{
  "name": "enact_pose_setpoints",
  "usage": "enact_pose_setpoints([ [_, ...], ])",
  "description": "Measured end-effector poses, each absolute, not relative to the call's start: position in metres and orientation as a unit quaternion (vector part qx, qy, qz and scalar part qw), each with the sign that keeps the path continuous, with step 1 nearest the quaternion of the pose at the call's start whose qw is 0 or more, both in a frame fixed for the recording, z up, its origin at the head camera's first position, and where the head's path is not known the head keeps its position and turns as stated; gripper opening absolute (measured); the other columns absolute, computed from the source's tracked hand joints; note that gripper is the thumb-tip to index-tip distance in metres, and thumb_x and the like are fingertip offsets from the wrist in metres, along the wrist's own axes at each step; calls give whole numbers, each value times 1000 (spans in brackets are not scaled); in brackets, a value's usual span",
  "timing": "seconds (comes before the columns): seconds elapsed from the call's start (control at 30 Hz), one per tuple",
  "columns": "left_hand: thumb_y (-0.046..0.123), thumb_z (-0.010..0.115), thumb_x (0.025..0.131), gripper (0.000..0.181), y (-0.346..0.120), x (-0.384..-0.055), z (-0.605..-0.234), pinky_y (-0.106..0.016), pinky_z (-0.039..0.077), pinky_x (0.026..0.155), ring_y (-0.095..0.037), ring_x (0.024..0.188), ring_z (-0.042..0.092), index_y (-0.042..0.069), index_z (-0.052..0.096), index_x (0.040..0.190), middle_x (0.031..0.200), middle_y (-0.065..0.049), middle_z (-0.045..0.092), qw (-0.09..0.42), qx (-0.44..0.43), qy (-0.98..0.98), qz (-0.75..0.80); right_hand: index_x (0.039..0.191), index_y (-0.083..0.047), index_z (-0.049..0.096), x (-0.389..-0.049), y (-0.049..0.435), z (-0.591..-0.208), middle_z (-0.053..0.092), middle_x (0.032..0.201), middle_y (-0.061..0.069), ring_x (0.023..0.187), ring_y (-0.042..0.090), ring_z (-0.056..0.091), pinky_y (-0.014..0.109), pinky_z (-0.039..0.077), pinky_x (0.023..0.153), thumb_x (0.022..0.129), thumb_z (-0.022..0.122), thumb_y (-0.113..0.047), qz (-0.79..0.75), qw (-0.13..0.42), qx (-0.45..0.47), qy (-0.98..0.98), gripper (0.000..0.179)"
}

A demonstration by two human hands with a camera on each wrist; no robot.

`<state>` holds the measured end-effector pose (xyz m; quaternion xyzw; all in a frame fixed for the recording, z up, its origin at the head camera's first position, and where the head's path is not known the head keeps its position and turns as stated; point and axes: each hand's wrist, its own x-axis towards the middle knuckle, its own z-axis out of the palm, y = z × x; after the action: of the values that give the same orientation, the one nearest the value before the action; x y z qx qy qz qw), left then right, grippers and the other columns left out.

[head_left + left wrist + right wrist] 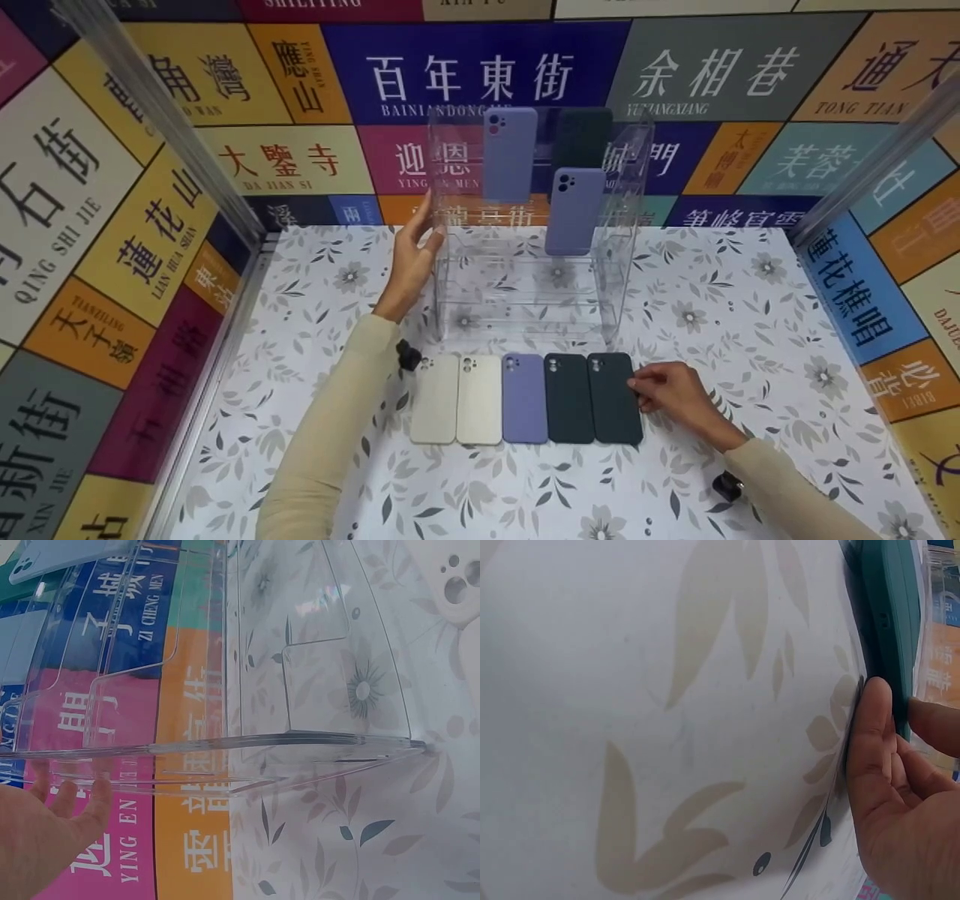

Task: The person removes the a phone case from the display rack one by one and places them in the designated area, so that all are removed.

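Note:
At the right end of a row of phone cases, my right hand pinches the right edge of a dark green phone case. The right wrist view has the thumb over that case's edge and a finger along its side. My left hand rests against the left side of a clear acrylic display rack, fingers extended; its fingertips touch the side panel in the left wrist view. Up on the rack stand a purple case, a second purple case lower down, and a dark green case partly behind it.
Left of the pinched case lie another dark green case, a purple case and two pale cases, one cream, one off-white. A leaf-patterned cover lies beneath. Panels with coloured lettering enclose the back and sides.

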<state>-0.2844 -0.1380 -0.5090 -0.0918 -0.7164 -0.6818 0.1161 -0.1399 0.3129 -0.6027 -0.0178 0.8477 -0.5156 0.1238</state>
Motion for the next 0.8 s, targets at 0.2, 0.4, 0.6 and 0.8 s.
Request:
enact_pose_setpoints([
  [0.2,-6,55,109,71,-137,-285,-509,-43,48,122,-28,151,51,9,31,173,177,-9,38,111,-95,-716,-683,103,8,81,-140,312,-606,77,81,9,62,17,70,27,60,56,97,79,-4,-468,97,-16,878,13],
  [0.4,-7,55,109,70,-136,-285,-509,-43,48,122,-28,151,50,9,31,173,176,-11,39,110,-95,-718,-681,101,1,82,-138,313,-605,74,80,4,68,13,64,23,51,59,95,84,-10,-418,72,-31,905,13],
  [0.6,-9,53,108,72,-136,-284,-508,-43,46,123,-28,152,50,11,32,174,176,-9,40,107,-88,-716,-684,111,4,81,-140,313,-598,76,85,5,70,14,67,22,54,62,96,85,-11,-411,52,-52,909,22],
  [0.8,-4,55,110,71,-138,-283,-507,-42,45,125,-31,154,49,14,32,174,178,-6,37,105,-83,-721,-680,116,2,81,-146,310,-572,80,95,9,79,14,73,22,58,65,100,80,-11,-438,13,-74,896,21],
])
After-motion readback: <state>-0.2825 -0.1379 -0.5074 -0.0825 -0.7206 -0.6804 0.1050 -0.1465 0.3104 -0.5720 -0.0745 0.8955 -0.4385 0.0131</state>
